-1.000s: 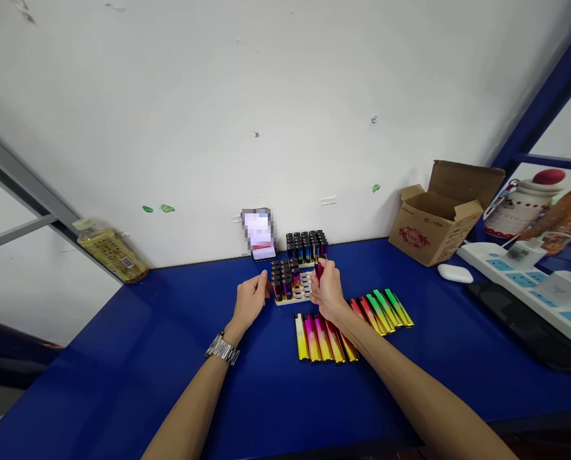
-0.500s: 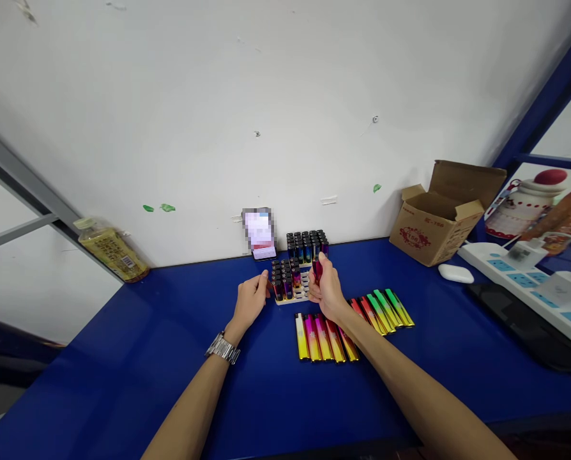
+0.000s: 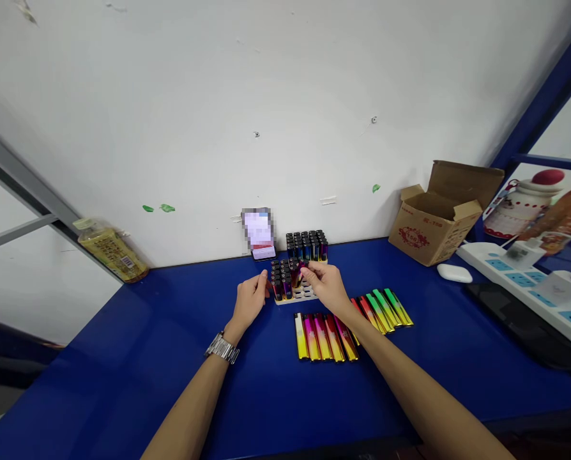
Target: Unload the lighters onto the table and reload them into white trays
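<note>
My right hand (image 3: 331, 284) pinches a dark purple lighter (image 3: 300, 276), slightly tilted, over the white slotted rack (image 3: 309, 293). Several upright lighters with black tops (image 3: 281, 278) fill the rack's left part, while slots at its right front show bare. At the rack's left side is my left hand (image 3: 250, 299), holding nothing I can see, its thumb and loosely curved fingers apart; whether it touches the rack I cannot tell. In front of the rack lies a row of gold-bottomed lighters (image 3: 324, 338) with white, pink and red tops. Red and green ones (image 3: 384, 311) lie farther right.
Behind the rack stands a second block of upright lighters (image 3: 307, 246). A phone (image 3: 260, 233) leans against the wall. An open cardboard box (image 3: 422, 230), a white case (image 3: 455, 273), a black slab-like device (image 3: 525, 326) and a power strip (image 3: 525, 281) sit right; a bottle (image 3: 113, 250) leans left.
My right hand has moved left and slightly down, bringing the lighter from the rack's right side to over its middle slots. My left hand stays where it was.
</note>
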A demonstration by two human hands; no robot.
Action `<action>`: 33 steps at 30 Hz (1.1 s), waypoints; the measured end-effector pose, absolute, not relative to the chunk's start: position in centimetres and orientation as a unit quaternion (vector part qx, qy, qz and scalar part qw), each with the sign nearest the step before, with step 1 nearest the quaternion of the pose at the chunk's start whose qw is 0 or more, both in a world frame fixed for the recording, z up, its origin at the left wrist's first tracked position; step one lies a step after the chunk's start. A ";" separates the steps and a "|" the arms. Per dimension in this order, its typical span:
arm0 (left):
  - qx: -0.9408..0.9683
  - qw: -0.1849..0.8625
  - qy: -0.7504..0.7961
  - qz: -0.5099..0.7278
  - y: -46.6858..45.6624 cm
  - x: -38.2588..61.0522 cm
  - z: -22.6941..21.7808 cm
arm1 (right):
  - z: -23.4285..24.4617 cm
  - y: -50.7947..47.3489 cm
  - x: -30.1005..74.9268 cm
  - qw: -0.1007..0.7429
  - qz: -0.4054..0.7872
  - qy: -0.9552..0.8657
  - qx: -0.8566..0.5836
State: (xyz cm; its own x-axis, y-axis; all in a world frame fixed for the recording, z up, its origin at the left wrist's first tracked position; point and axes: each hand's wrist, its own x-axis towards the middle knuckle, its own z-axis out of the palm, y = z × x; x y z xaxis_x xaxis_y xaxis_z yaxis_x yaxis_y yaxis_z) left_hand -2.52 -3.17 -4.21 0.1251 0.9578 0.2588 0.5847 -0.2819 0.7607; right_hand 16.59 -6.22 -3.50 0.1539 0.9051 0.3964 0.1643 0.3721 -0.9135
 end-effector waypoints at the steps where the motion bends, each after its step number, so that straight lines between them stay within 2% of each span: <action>1: 0.706 0.248 0.547 0.375 -3.2 -2.5 -4.2 | -3.5 -6.3 16.6 0.585 0.300 -0.586 -0.474; 12: 0.718 0.239 0.542 0.365 -3.0 -2.8 -4.2 | -4.5 -6.0 17.4 0.493 0.177 -0.700 -0.485; 17: 0.735 0.148 0.550 0.368 -3.6 -3.5 -2.6 | -4.0 -6.0 17.8 0.475 0.142 -0.734 -0.464; 19: 0.758 0.152 0.521 0.363 -4.4 -3.5 -1.5 | -4.0 -6.0 17.9 0.451 0.130 -0.752 -0.463; 21: 0.802 0.201 0.481 0.290 -5.4 -3.0 -0.5 | -4.1 -6.0 18.0 0.423 0.112 -0.768 -0.468; 23: 0.854 0.223 0.440 0.166 -6.5 -2.1 0.2 | -4.1 -5.9 17.9 0.396 0.093 -0.777 -0.481; 26: 0.888 0.168 0.427 0.039 -7.9 -0.7 0.2 | -4.2 -5.9 17.6 0.356 0.083 -0.778 -0.510; 29: 0.886 0.148 0.439 -0.008 -8.4 0.1 -0.4 | -4.1 -6.0 17.2 0.328 0.087 -0.774 -0.535; 33: 0.881 0.181 0.435 -0.036 -8.3 0.1 -0.7 | -3.8 -6.3 17.3 0.324 0.092 -0.768 -0.545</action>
